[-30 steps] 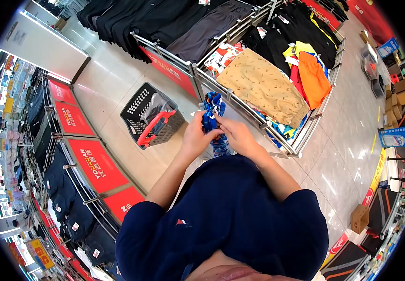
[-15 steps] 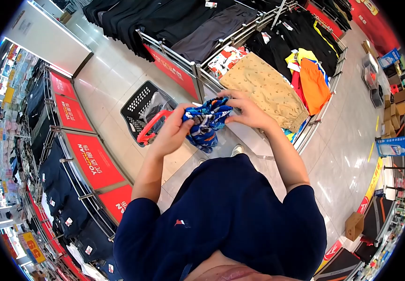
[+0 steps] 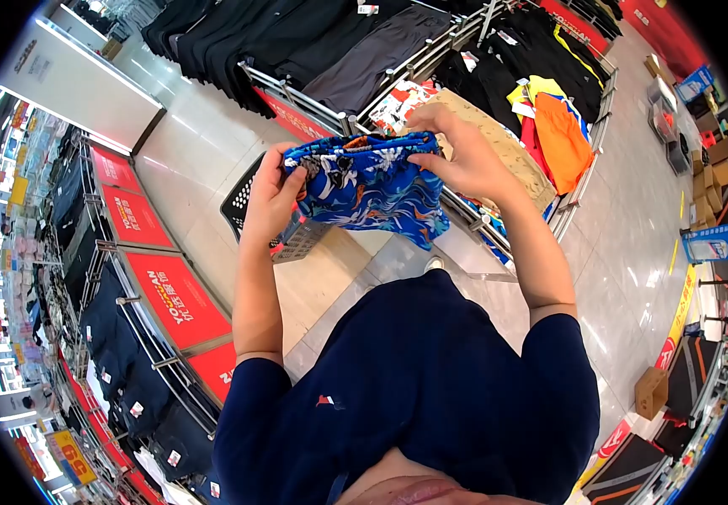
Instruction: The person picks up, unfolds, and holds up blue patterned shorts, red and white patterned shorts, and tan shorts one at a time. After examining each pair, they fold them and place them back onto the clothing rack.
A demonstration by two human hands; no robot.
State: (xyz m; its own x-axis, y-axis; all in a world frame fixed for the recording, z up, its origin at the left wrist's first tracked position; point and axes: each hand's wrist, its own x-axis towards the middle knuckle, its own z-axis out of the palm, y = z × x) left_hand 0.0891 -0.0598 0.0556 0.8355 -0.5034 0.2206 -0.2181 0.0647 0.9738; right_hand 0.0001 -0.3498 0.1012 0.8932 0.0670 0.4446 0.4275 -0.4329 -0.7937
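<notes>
Blue patterned shorts point(image 3: 372, 189) hang spread between my two hands, their gathered waistband at the top. My left hand point(image 3: 273, 192) pinches the waistband's left end, thumb in front. The right end is gripped by my right hand point(image 3: 456, 151), with its thumb on the front of the cloth. Just behind my right hand lie tan shorts point(image 3: 499, 139) on the display rack. The shorts partly cover a dark perforated shopping basket point(image 3: 239, 200) behind my left hand.
Black garments point(image 3: 212, 50) fill the rack ahead. Orange shorts point(image 3: 562, 143) and other clothes lie on the right rack point(image 3: 587, 181). Red sign panels point(image 3: 166, 299) and dark clothes line the left. A cardboard box point(image 3: 651, 393) stands at the lower right.
My hands have moved apart and slightly up, stretching the bunched blue cloth out into a wide, flat shape. The basket is now more covered.
</notes>
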